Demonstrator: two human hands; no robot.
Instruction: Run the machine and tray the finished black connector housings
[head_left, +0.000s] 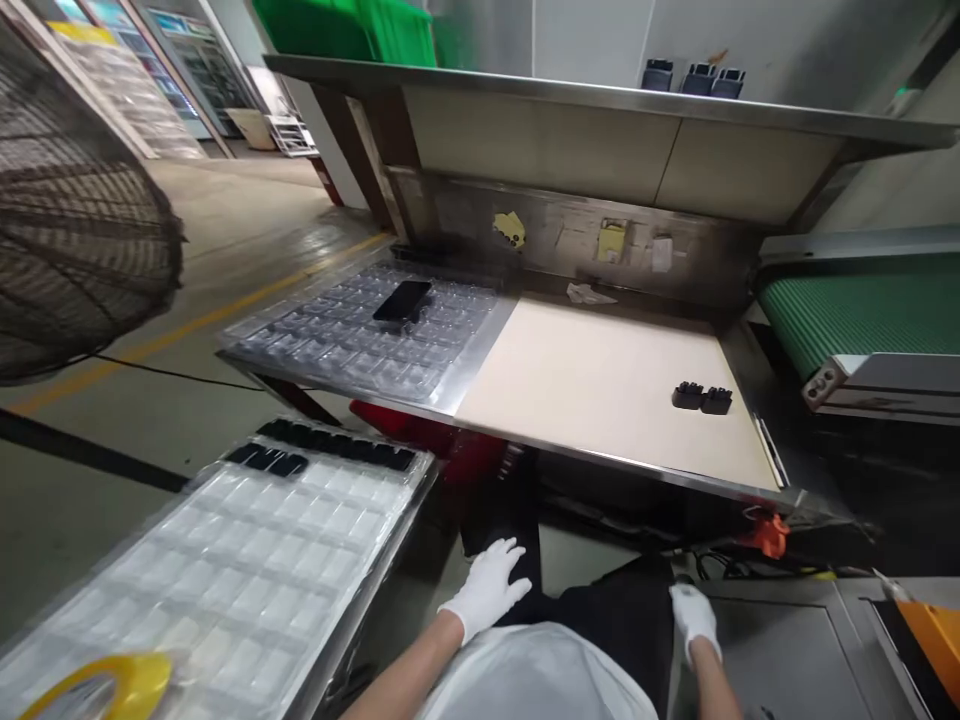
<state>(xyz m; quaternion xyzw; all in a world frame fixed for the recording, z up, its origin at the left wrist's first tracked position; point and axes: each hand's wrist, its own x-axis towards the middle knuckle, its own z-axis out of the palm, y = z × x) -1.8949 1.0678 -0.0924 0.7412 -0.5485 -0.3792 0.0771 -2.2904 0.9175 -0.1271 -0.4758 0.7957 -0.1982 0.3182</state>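
My left hand (491, 588), in a white glove, rests on my dark-trousered thigh with its fingers apart and nothing in it. My right hand (694, 618), also gloved in white, hangs at my right side beside a grey cabinet; its fingers are curled at a small dark thing that I cannot make out. Two small black parts (702, 398) stand side by side on the beige mat (592, 380) of the worktable. On the clear trays (360, 350) at the table's left lies a black phone-like object (403, 301).
A clear tray (247, 560) at the lower left holds several black parts (334, 443) and a yellow tape roll (142, 685). A large fan (75, 200) stands left. A green conveyor (892, 310) is at the right; a metal shelf (570, 92) spans above the table.
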